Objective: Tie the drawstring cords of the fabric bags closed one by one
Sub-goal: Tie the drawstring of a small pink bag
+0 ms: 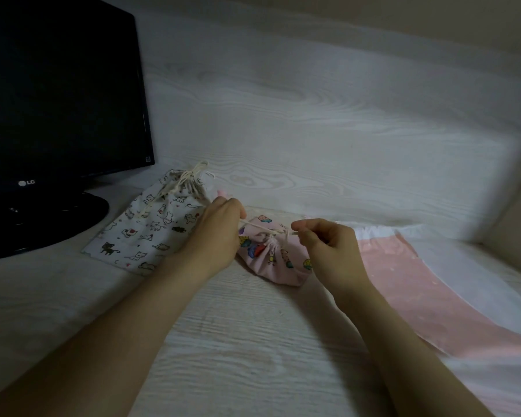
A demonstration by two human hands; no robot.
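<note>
Pinching cord (262,226): left hand (220,227), right hand (325,239) fingers | pink bag (271,261) partly hidden behind left hand

We see a pink bag (271,263) with multicoloured cartoon prints, a white bag (145,233) with little cats, cream cord (262,226), a black monitor (57,85), pale woodgrain desk (253,341).

We reach forward with both hands. Our left hand (220,225) and right hand (325,240) each pinch the cord (260,226), fingers curled.
</note>
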